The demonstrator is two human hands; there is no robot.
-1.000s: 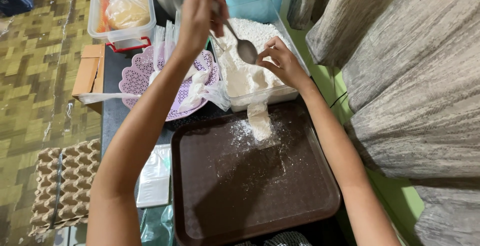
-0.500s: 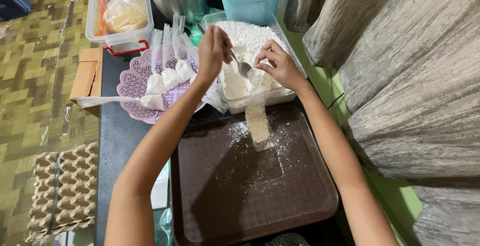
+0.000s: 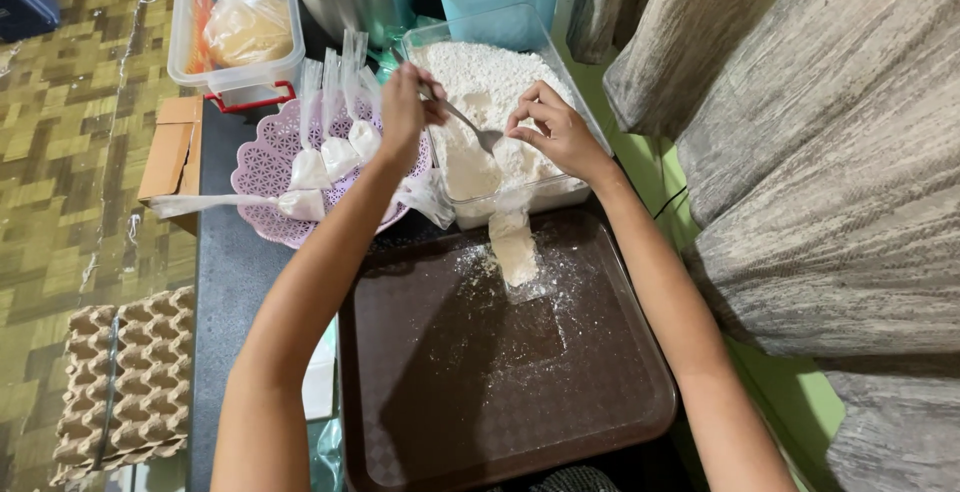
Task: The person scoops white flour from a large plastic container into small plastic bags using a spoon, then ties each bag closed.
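Holding a metal spoon by its handle, the left hand has its grip closed above the clear tub of white powder, wrist bent, forearm reaching up over the brown tray. The right hand pinches the mouth of a thin plastic bag, which hangs from the tub's edge onto the tray. The bag looks soft, light and slippery, best held at its rim; the powder spills easily.

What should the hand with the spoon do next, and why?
Probably tip the spoon into the narrow plastic bag that the right hand holds open; the left hand has the spoon right beside the bag's mouth, over the flour tub.
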